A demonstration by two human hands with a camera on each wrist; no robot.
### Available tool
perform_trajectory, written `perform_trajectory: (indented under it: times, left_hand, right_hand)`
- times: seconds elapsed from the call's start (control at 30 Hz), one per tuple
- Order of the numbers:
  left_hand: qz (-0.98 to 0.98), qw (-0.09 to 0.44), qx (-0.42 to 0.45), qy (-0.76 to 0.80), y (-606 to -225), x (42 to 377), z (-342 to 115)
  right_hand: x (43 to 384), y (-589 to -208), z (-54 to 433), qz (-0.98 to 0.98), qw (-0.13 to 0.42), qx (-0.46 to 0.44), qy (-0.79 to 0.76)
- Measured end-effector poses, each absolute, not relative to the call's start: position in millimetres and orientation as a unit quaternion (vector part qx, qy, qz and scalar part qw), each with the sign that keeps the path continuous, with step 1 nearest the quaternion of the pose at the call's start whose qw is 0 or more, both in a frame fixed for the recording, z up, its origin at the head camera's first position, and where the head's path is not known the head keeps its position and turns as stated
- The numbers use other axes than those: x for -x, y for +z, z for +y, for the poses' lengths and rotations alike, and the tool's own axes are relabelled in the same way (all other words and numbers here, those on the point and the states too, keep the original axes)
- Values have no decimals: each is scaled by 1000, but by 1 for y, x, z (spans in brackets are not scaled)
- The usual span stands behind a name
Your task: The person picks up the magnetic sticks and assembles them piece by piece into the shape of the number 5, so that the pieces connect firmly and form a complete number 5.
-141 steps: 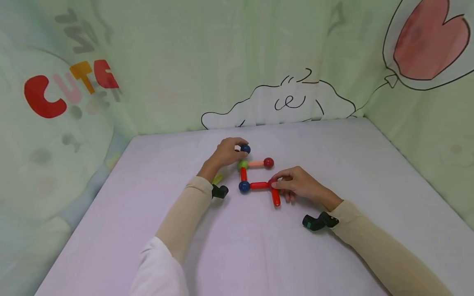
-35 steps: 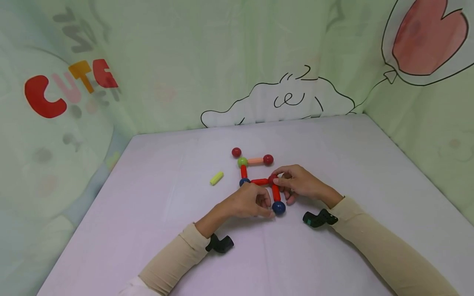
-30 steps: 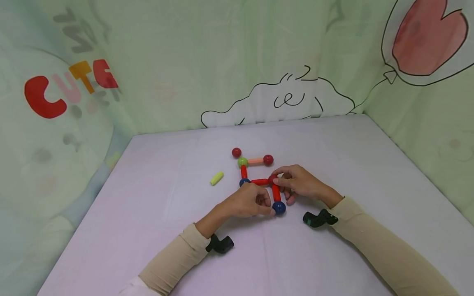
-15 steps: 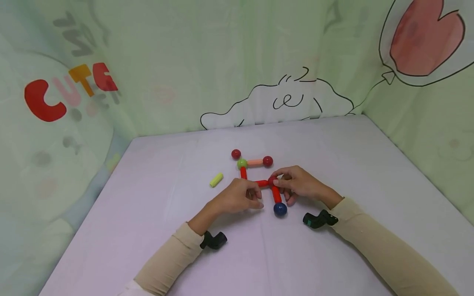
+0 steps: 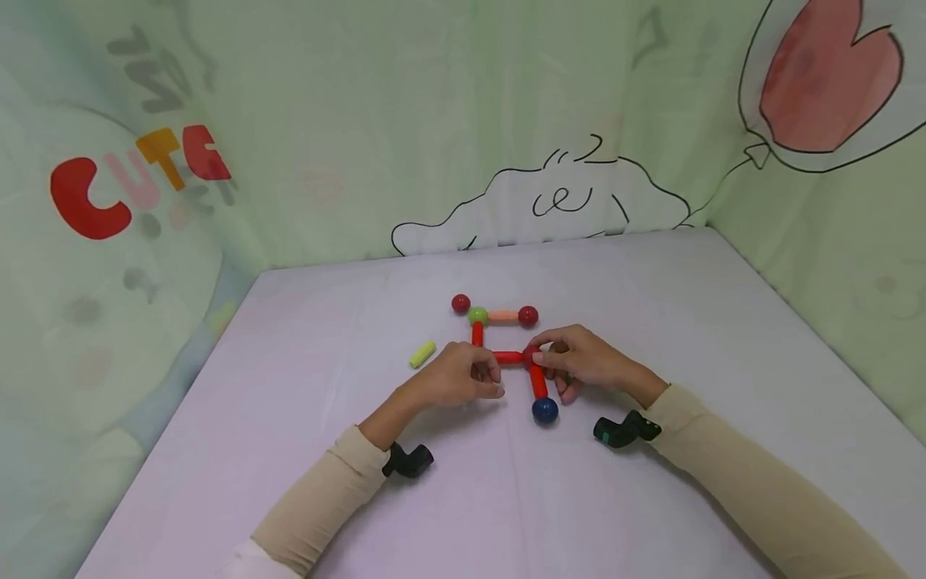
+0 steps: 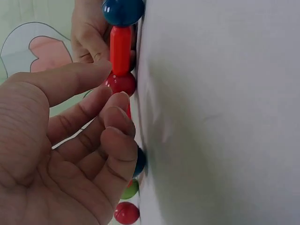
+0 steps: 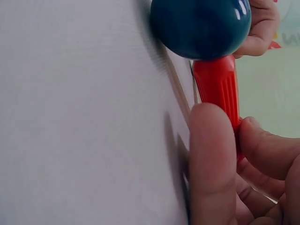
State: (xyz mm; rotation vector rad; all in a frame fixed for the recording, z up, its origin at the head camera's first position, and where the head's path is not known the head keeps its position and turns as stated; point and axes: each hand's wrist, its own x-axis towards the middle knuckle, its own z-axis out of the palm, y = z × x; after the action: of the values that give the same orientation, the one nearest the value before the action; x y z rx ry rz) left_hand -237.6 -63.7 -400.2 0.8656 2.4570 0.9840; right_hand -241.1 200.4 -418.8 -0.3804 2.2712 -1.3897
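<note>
My right hand pinches a red ball, the corner joint of a ball-and-stick magnetic construction on the table. From that joint a red stick runs toward me and ends in a blue ball. Another red stick leads left to a second blue ball, hidden behind my left hand in the head view. Beyond it come a red stick, a green ball, a pink stick and a far red ball. My left hand hovers left, fingers loosely curled, holding nothing.
A separate red ball lies close to the green one, at the back left. Left of the construction is a yellow-green stick. A pale cloth covers the table, with printed curtains standing behind and beside it.
My left hand has brought a blue ball from the back to the near red stick's end, let go and drawn away left. My right hand has stayed at the red ball.
</note>
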Motion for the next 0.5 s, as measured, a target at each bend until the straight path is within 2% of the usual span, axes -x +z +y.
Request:
perform_trajectory:
  times: [0.27, 0.5]
  left_hand:
    - [881, 97, -285, 365, -392, 265, -73]
    - [908, 13, -216, 359, -387, 300, -77]
  right_hand:
    - [242, -415, 200, 830, 226, 137, -492]
    - [242, -415, 200, 828, 228, 137, -494]
